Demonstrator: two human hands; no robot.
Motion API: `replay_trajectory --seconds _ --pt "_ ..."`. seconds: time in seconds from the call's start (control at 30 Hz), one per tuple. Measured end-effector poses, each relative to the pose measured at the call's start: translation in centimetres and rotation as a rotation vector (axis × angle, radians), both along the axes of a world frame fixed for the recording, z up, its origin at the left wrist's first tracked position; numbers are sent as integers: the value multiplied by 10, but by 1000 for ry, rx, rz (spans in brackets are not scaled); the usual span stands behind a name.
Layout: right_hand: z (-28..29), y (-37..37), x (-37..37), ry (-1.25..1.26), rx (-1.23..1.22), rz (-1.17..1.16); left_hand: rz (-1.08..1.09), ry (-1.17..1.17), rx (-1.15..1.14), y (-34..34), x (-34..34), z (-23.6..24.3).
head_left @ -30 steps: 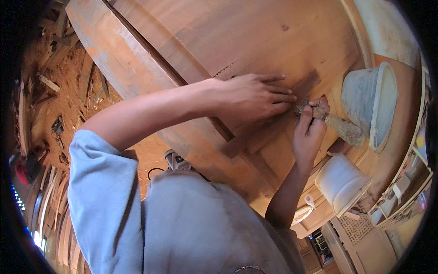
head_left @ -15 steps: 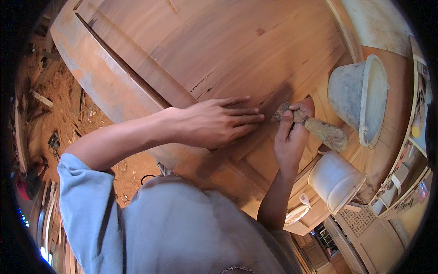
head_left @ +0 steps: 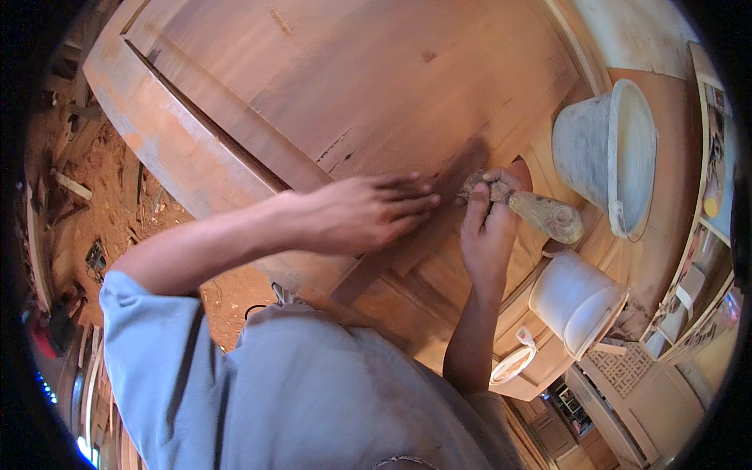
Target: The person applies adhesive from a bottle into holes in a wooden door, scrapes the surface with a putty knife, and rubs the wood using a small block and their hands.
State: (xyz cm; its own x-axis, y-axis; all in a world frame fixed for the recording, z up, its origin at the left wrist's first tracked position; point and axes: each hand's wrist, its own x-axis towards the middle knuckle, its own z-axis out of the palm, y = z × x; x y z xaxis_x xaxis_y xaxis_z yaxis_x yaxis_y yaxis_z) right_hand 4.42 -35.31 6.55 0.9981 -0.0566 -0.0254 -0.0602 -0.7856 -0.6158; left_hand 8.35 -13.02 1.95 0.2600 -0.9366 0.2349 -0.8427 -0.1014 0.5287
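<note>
One right-hand grip (head_left: pixel 489 223) is closed around a handled tool (head_left: pixel 547 217)

Two grips show: one left grip (head_left: pixel 360 215) near the dial's centre, one right grip (head_left: pixel 492 227) toward three o'clock. One wooden-handled tool (head_left: pixel 548 217) is at three. One large wood panel (head_left: pixel 352 86) spans twelve, bearing one dark knot (head_left: pixel 428 57) between twelve and one. Buckets number two: one grey bucket (head_left: pixel 581 145) between two and three, one white bucket (head_left: pixel 565 299) between three and four. One round dish (head_left: pixel 497 377) and one lattice panel (head_left: pixel 621 368) occupy four to five. Wood scraps (head_left: pixel 73 186) around nine seem several, though shadow blurs the count.
</note>
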Motion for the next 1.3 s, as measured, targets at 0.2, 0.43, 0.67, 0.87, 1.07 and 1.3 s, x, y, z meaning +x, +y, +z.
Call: replay_trajectory --seconds 0.2,0.43,0.67,0.87,1.07,1.3 --pt "2 5 0 72 152 -92 -37 -5 129 7 -15 14" --pt "0 3 -1 -36 -6 -22 -24 -115 -25 -33 46 -7" --pt "-1 2 2 -233 -190 97 -8 -84 111 -79 112 7" --pt "2 7 3 -215 -136 71 151 -112 17 -85 143 2" --pt "-10 2 1 -183 -40 37 257 -232 -85 -30 104 -30" --pt "-15 -2 -7 -21 183 -112 128 -109 -25 -15 55 -15"
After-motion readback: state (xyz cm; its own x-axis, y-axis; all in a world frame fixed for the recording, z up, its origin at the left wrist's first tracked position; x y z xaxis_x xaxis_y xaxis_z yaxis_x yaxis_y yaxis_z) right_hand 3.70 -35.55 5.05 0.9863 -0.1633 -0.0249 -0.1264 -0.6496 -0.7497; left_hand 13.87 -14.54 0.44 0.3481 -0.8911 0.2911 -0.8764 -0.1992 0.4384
